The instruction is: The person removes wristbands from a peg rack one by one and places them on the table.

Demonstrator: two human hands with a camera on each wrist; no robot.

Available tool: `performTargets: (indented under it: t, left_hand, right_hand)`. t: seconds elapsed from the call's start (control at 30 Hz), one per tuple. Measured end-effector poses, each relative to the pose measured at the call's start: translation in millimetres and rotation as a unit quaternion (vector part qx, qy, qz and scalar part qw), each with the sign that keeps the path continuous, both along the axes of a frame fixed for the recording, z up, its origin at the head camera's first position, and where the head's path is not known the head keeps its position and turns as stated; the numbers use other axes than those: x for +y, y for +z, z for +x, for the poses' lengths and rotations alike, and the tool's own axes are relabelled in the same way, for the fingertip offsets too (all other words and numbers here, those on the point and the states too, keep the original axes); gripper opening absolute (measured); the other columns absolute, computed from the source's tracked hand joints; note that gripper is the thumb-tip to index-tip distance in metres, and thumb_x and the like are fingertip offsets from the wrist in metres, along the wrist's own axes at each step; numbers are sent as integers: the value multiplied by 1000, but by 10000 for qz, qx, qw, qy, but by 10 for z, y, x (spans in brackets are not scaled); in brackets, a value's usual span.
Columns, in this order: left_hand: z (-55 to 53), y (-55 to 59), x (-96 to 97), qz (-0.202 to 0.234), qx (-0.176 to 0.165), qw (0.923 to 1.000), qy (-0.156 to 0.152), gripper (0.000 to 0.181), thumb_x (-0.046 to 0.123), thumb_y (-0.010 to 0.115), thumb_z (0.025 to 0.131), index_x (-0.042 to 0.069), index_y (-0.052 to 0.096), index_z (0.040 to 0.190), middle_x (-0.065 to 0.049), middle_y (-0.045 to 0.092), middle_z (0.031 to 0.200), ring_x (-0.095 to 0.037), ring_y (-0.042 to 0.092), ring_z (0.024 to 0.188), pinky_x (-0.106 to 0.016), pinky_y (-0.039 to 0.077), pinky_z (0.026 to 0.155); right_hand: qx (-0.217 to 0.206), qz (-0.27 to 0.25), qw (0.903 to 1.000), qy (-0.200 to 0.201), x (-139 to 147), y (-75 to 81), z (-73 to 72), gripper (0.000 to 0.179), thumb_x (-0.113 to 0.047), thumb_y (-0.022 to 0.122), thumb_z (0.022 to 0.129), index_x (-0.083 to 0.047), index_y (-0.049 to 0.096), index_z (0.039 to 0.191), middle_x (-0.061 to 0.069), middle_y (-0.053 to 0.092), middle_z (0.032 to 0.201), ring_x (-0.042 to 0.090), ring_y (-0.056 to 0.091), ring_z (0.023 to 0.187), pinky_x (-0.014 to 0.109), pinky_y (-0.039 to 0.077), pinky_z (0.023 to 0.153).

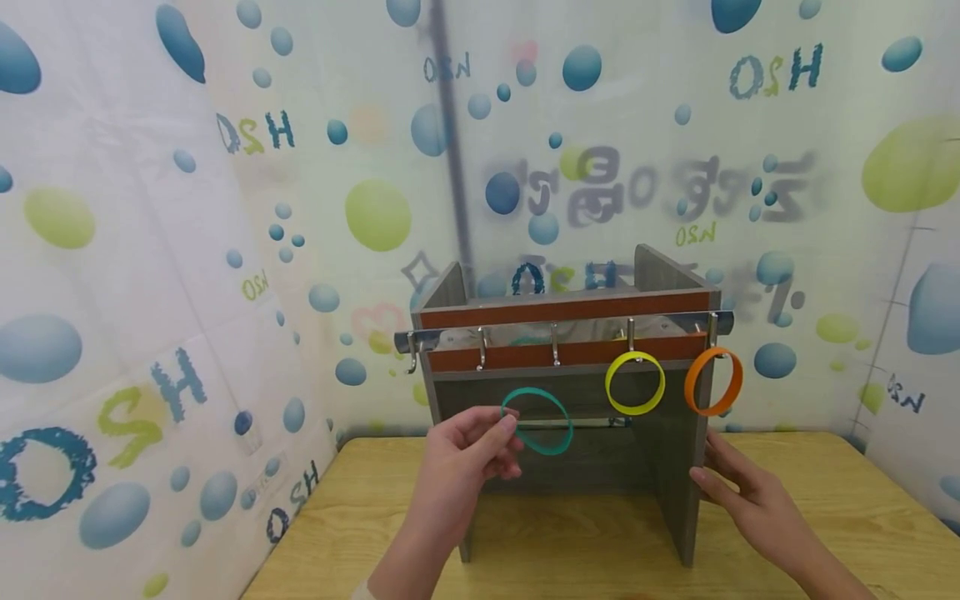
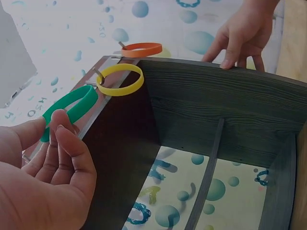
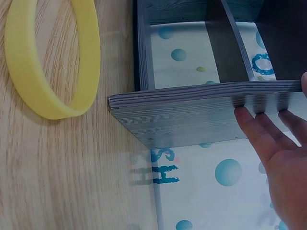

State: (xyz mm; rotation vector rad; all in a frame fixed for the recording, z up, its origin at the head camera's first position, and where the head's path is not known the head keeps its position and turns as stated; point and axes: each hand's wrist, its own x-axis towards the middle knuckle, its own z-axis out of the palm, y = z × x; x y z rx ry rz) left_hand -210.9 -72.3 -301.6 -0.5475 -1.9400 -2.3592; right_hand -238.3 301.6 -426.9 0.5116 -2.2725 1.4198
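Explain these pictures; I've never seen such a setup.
No machine here: a person works bare-handed. The wide picture comes from a camera on the head; the others from one on each wrist. On the wooden table stands a grey rack with a row of hooks. A yellow band and an orange band hang there. The left hand pinches a green band; the right hand touches the rack's side. In the right wrist's picture, a second yellow band seems to lie on the table.

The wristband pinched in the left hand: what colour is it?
The wristband is green, looking teal in the head view; it shows best from the left wrist.
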Motion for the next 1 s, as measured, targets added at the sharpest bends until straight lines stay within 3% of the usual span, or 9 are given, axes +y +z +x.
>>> performTargets:
  t: [0.23,0.63,1.0]
  left_hand:
    - [12,-136,-70,-197,-295,9993,74,22,23,78,99,3,73,107,0,75,80,-13,67,64,-31,62,73]
    - [-62,-444,-165,-689,-688,9952,16,26,23,77,99,0,73,110,3,75,80,-11,67,66,-29,60,75]
    - [-123,-750,-202,-1054,-1031,9886,-308,29,27,73,102,0,73,113,3,75,84,-9,68,68,-28,60,73]
  right_hand:
    - [-168,108,9997,-163,4,4,-3,67,-16,60,110,-13,29,169,-45,38,143,-28,46,121,24,64,80]
    - [-111,81,9997,-197,-7,6,-2,66,-16,61,109,-13,31,168,-46,40,141,-27,47,121,23,64,79]
    - [-43,41,9999,-119,-7,10,9,66,-13,61,109,-12,30,168,-46,41,142,-27,48,120,24,65,78]
